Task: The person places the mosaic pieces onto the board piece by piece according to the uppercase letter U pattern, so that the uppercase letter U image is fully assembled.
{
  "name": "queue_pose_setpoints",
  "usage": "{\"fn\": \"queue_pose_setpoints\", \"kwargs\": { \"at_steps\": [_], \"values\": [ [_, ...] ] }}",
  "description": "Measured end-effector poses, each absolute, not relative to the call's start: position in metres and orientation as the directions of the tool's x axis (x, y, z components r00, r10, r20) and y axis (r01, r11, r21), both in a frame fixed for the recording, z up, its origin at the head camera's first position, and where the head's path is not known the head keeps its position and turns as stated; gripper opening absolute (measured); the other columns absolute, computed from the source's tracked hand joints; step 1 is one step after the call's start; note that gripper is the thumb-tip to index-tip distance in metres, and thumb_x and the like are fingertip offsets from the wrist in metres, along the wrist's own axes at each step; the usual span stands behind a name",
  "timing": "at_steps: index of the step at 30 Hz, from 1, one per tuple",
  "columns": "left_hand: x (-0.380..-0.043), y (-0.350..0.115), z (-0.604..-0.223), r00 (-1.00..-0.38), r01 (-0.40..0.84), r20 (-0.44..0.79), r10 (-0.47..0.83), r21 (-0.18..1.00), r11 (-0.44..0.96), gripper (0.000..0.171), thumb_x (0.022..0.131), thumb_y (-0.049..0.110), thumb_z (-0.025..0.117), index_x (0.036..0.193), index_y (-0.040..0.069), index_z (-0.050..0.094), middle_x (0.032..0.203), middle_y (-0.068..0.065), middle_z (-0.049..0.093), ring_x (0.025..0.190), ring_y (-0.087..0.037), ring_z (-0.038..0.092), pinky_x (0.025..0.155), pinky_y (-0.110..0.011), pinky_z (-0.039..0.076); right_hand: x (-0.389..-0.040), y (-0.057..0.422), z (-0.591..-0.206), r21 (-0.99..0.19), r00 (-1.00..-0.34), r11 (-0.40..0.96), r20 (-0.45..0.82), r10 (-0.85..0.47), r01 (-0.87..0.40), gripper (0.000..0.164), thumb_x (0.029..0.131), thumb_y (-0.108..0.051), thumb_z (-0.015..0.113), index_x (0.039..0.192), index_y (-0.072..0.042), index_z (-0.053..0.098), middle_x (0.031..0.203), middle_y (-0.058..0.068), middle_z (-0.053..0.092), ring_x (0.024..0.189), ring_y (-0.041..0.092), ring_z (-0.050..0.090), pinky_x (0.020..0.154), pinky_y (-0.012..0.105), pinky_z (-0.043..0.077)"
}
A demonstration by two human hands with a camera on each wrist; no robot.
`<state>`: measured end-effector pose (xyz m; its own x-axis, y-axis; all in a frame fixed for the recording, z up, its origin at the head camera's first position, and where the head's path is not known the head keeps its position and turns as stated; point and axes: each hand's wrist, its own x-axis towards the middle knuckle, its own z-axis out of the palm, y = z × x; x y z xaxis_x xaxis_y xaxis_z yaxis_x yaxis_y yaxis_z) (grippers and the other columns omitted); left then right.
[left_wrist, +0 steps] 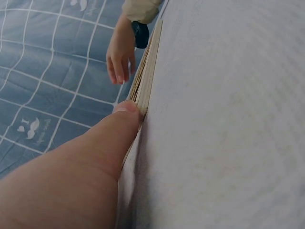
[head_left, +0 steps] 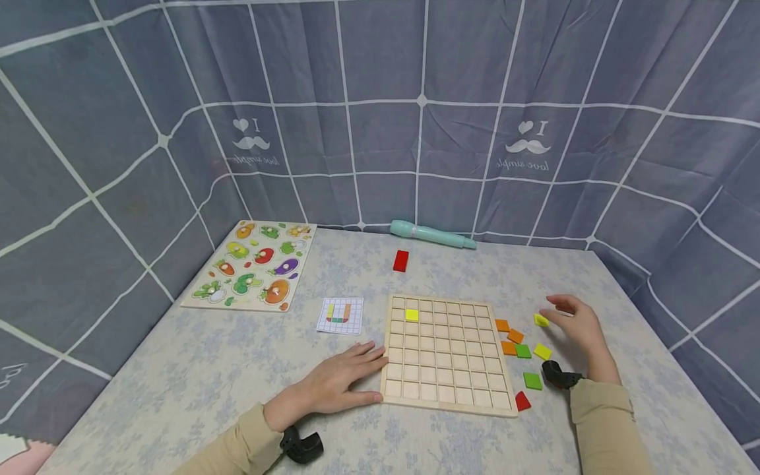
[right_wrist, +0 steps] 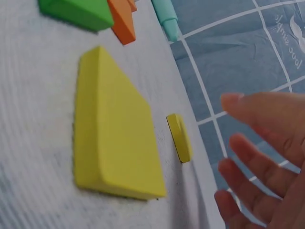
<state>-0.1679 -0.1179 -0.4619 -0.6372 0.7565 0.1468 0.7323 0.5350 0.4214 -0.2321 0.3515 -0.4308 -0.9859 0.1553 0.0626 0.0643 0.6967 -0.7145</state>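
Observation:
A wooden grid board (head_left: 448,400) lies on the table, with one yellow square tile (head_left: 412,315) in its upper left part. My left hand (head_left: 338,379) rests at the board's left edge, fingers extended; in the left wrist view the thumb (left_wrist: 126,107) touches the board's side. Over the table right of the board, my right hand (head_left: 578,324) hovers beside a yellow tile (head_left: 540,320), holding nothing. The right wrist view shows that tile (right_wrist: 179,138) apart from the loosely bent fingers. A nearer yellow tile (right_wrist: 121,133) lies flat; orange tiles (head_left: 508,348) and green tiles (head_left: 532,380) lie around it.
A red triangular piece (head_left: 522,401) lies by the board's lower right corner. Behind the board are a red block (head_left: 400,260) and a teal pen-like stick (head_left: 433,235). On the left lie a pattern card (head_left: 340,316) and a vegetable puzzle board (head_left: 204,298). Grid-patterned curtains (head_left: 380,138) surround the table.

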Motion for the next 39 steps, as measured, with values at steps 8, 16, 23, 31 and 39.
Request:
{"fn": "queue_pose_setpoints", "kwargs": {
  "at_steps": [8,16,23,31,39],
  "values": [
    [-0.167,-0.117,-0.461,-0.637,0.731,0.143,0.758,0.426,0.534,0.065,0.093,0.053,0.049,0.144,0.013,0.04,0.15,-0.002,0.033,0.139,-0.023,0.024,0.113,-0.038,0.023,-0.236,0.356,-0.442,-0.705,-0.975,0.691,-0.003,0.223,0.16,0.057,0.089,-0.026,0.063,0.133,0.006,0.044,0.134,0.032,0.039,0.122,0.049,0.037,0.097,0.061,0.036],
    [-0.167,-0.118,-0.46,-0.633,0.736,0.149,0.76,0.421,0.53,0.065,0.093,0.052,0.049,0.144,0.012,0.041,0.15,-0.003,0.034,0.139,-0.024,0.024,0.113,-0.039,0.024,-0.238,0.359,-0.451,-0.68,-0.969,0.707,-0.015,0.248,0.192,0.061,0.087,-0.023,0.066,0.134,0.008,0.041,0.131,0.033,0.041,0.119,0.047,0.039,0.097,0.059,0.036],
    [-0.168,-0.118,-0.461,-0.628,0.743,0.158,0.762,0.412,0.527,0.065,0.093,0.052,0.049,0.144,0.012,0.041,0.149,-0.003,0.034,0.139,-0.024,0.025,0.113,-0.039,0.024,-0.239,0.36,-0.454,-0.676,-0.97,0.714,-0.004,0.244,0.182,0.061,0.087,-0.023,0.065,0.132,0.01,0.042,0.127,0.032,0.043,0.115,0.045,0.041,0.095,0.057,0.038],
    [-0.167,-0.118,-0.461,-0.632,0.737,0.146,0.761,0.417,0.532,0.065,0.093,0.052,0.049,0.144,0.012,0.041,0.15,-0.002,0.033,0.139,-0.024,0.024,0.113,-0.039,0.024,-0.238,0.36,-0.454,-0.677,-0.976,0.717,-0.009,0.219,0.167,0.056,0.087,-0.025,0.065,0.128,0.009,0.047,0.123,0.031,0.047,0.108,0.042,0.044,0.089,0.053,0.042],
    [-0.167,-0.118,-0.46,-0.63,0.742,0.157,0.761,0.412,0.529,0.064,0.093,0.051,0.05,0.144,0.012,0.041,0.149,-0.003,0.034,0.139,-0.024,0.024,0.113,-0.039,0.024,-0.237,0.362,-0.455,-0.663,-0.985,0.737,-0.003,0.173,0.131,0.052,0.09,-0.028,0.064,0.124,0.009,0.052,0.116,0.029,0.053,0.097,0.035,0.051,0.073,0.037,0.044]
  ]
}}
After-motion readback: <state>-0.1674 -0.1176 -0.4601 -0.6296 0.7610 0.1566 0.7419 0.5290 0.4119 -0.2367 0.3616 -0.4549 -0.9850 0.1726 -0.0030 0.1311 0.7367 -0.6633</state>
